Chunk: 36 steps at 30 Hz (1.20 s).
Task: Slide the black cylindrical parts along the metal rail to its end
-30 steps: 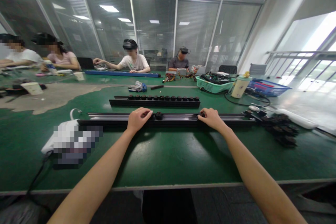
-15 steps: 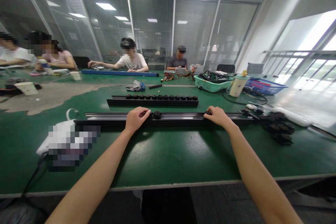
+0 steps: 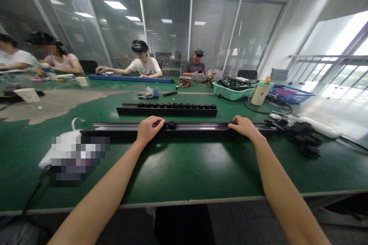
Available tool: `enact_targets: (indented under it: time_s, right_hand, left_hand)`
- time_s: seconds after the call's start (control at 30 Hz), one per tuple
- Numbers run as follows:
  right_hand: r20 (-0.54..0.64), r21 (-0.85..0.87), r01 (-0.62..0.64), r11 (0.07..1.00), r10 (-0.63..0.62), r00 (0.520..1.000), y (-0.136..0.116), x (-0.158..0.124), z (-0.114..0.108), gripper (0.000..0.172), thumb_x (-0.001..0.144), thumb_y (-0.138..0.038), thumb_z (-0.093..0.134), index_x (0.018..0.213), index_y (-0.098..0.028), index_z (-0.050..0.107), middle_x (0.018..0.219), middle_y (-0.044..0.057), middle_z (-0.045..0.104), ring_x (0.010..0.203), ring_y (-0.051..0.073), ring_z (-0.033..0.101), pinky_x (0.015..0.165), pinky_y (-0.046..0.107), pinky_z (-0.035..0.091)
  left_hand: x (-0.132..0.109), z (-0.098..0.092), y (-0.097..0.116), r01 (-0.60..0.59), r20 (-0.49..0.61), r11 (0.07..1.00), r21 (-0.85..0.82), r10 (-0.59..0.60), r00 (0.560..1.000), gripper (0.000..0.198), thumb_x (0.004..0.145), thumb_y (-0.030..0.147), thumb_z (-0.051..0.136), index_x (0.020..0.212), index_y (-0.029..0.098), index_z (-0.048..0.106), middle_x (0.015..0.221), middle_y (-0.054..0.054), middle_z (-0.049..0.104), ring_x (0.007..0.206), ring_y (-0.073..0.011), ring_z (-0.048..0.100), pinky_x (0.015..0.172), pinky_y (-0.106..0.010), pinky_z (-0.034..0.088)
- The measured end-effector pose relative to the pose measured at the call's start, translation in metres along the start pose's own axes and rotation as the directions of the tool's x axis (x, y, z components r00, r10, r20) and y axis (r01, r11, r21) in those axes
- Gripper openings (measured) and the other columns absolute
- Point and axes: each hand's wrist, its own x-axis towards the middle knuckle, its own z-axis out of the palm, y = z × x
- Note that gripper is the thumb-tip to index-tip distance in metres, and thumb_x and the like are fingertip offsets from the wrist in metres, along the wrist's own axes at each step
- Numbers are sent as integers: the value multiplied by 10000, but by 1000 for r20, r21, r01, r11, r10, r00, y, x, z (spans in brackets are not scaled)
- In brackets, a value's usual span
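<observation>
A long black metal rail [image 3: 201, 127] with a shiny channel lies across the green table in front of me. In the channel, near its middle, sits a small round-topped black module [image 3: 171, 124]. Just left of that module, my left hand [image 3: 149, 130] is closed in a pinch on a dark piece at the rail, mostly hidden by the fingers. My right hand [image 3: 244, 125] pinches another small black module [image 3: 233, 122] at the right part of the rail. Behind lies a shorter black rail [image 3: 166, 111] with a row of several such modules.
Loose black modules [image 3: 306, 138] are heaped at the right. A white pouch [image 3: 64, 147] lies by the left rail end. Farther back stand a green basket [image 3: 234, 92], a yellowish bottle [image 3: 258, 93], a blue basket [image 3: 293, 95] and a crumpled glove [image 3: 148, 93]. Several people sit across.
My right hand has shifted a little to the right along the rail with the black module. My left hand has stayed nearly in place.
</observation>
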Motion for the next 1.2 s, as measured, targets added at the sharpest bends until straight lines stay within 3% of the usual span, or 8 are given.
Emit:
enact_targets:
  time_s: [0.6,0.87,1.2]
  right_hand:
    - [24,19,-115,993,114,993,-4,-11,-6,353,935,-546,563,1066,-223,619,1035,124,751,986,300,704,795,366,483]
    - [20,12,-176,984,176,984,-1,-10,-7,379,937,-573,569,1012,-206,626,1045,148,743,999,311,705,782,362,489]
    - [70,-66,-319,945,324,944,-4,-12,-15,457,957,-537,514,1195,-157,601,1207,204,706,1136,348,688,868,400,522]
  left_hand:
    - [0,0,1,10,3,1000,-15,-10,1000,334,956,511,588,902,229,759,922,-44,769,774,-190,691,731,-293,533]
    - [0,0,1,11,4,1000,-12,-11,1000,337,956,510,585,901,227,759,917,-47,770,778,-192,689,723,-293,521]
    - [0,-2,2,22,21,1000,-8,-22,1000,335,960,500,575,908,223,756,926,-47,765,794,-190,687,721,-288,513]
